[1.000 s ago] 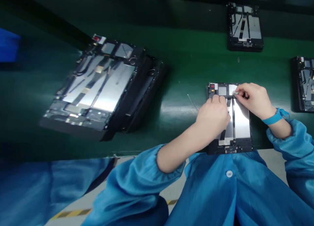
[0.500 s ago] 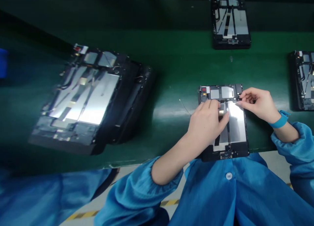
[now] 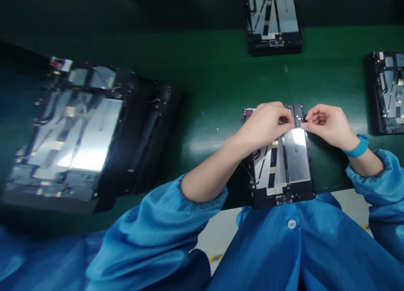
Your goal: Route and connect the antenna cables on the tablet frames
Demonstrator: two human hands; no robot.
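Observation:
An opened tablet (image 3: 296, 160), its silver inner plate and dark ribbon cables showing, lies at the front edge of the green bench before me. My left hand (image 3: 267, 123) reaches over its upper half with thumb and fingers pinched near the top right corner. At that same corner my right hand (image 3: 330, 125) is closed, thumb against forefinger. Whatever the fingertips hold is too small to make out. A thin wire (image 3: 221, 133) sticks out past the tablet's left side, partly hidden behind my left forearm.
Blurred opened tablets (image 3: 72, 131) stand stacked and tilted on the left. Another tablet (image 3: 274, 19) lies at the back, and more sit piled at the right edge (image 3: 386, 93). Another person's blue clothing (image 3: 47, 257) fills the lower left. The green bench (image 3: 202, 85) runs between.
My left hand has moved up the tablet, closing into a pinch beside my right fingertips at the top right corner. The view has shifted, and the left stack appears farther left.

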